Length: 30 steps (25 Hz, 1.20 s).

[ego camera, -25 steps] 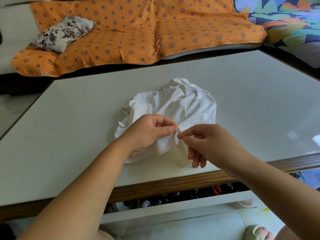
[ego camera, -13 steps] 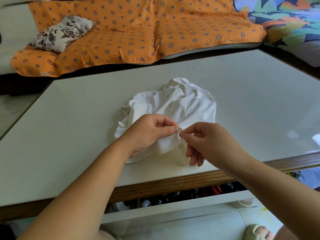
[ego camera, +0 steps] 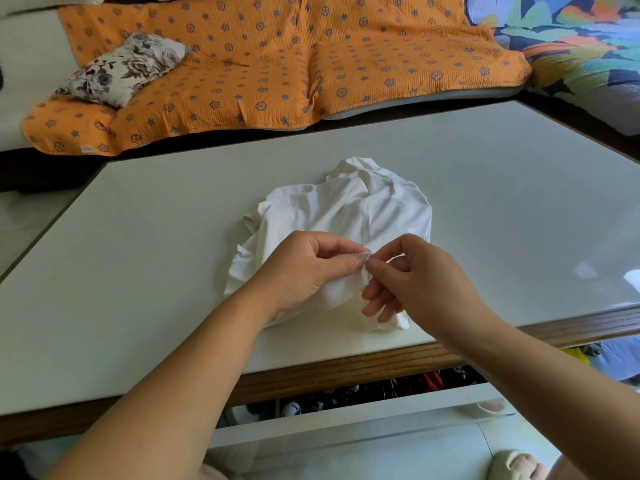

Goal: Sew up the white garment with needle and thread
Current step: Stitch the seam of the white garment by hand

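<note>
White against pale desk (ego camera: 138, 271): pinches a fold of garment (ego camera: 363, 209) in left hand (ego camera: 301, 271) fingers, pinches needle (ego camera: 364, 248) in right hand (ego camera: 426, 282) fingers. Looks mid-stitch; shows no finished seam yet.

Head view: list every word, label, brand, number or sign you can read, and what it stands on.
No text can be read.
A small pale tag on the edge of the orange sofa cover: too small to read.
The white garment: no print or label shows.
</note>
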{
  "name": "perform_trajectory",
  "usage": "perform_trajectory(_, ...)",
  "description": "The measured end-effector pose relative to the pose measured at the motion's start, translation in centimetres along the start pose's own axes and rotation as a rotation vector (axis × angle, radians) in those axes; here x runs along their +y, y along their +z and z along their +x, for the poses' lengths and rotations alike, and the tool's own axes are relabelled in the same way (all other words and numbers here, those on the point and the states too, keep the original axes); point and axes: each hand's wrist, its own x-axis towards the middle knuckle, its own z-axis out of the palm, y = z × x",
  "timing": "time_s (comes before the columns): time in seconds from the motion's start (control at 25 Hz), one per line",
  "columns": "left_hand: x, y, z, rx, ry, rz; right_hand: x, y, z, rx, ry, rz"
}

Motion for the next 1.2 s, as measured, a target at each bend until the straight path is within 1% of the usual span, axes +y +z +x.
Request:
perform_trajectory(0.08,0.1,0.3,-0.1,0.007,0.022,0.061,-0.1,-0.1,0.2,0.005,0.019,0.088)
perform_trajectory(0.16,0.0,0.5,-0.2,0.017,0.045,0.138,-0.1,-0.2,0.6,-0.004,0.016,0.115)
perform_trajectory(0.4,0.2,0.5,-0.3,0.023,0.068,0.236,-0.2,-0.1,0.8,0.047,-0.056,-0.129)
perform_trajectory(0.48,0.3,0.3,-0.3,0.022,0.049,0.237,-0.6,-0.6,1.6,0.129,-0.094,-0.263)
perform_trajectory(0.52,0.3,0.2,-0.3,0.02,0.034,0.222,-0.8,-1.1,2.2,0.181,-0.101,-0.283)
perform_trajectory(0.56,0.3,0.2,-0.3,0.015,0.021,0.197,-0.9,-1.6,2.8,0.217,-0.079,-0.203)
perform_trajectory(0.6,0.3,0.1,-0.3,0.008,0.011,0.172,-1.1,-2.3,3.4,0.216,-0.026,-0.013)
perform_trajectory(0.68,0.2,0.0,-0.3,-0.003,0.0,0.154,-1.7,-3.5,4.2,0.144,0.1,0.518)
perform_trajectory(0.72,0.2,-0.1,-0.3,-0.009,-0.002,0.157,-1.9,-4.0,4.5,0.131,0.135,0.726)
perform_trajectory(0.76,0.2,-0.1,-0.3,-0.014,-0.002,0.159,-1.8,-4.4,4.8,0.14,0.147,0.859)
perform_trajectory(0.8,0.2,-0.1,-0.3,-0.02,-0.003,0.154,-1.7,-4.8,5.1,0.158,0.137,0.928)
perform_trajectory(0.84,0.1,-0.2,-0.3,-0.026,-0.006,0.146,-1.6,-5.2,5.4,0.18,0.111,0.943)
perform_trajectory(0.92,0.2,-0.3,-0.3,-0.042,-0.02,0.13,-1.2,-5.6,6.0,0.225,0.039,0.841)
perform_trajectory(1.0,0.3,-0.3,-0.4,-0.056,-0.037,0.12,-0.8,-5.9,6.4,0.293,-0.028,0.644)
perform_trajectory(1.12,0.3,-0.5,-0.4,-0.086,-0.056,0.107,0.0,-6.0,6.7,0.438,-0.117,0.208)
perform_trajectory(1.2,0.3,-0.6,-0.5,-0.109,-0.071,0.089,0.4,-6.1,6.7,0.476,-0.173,-0.053)
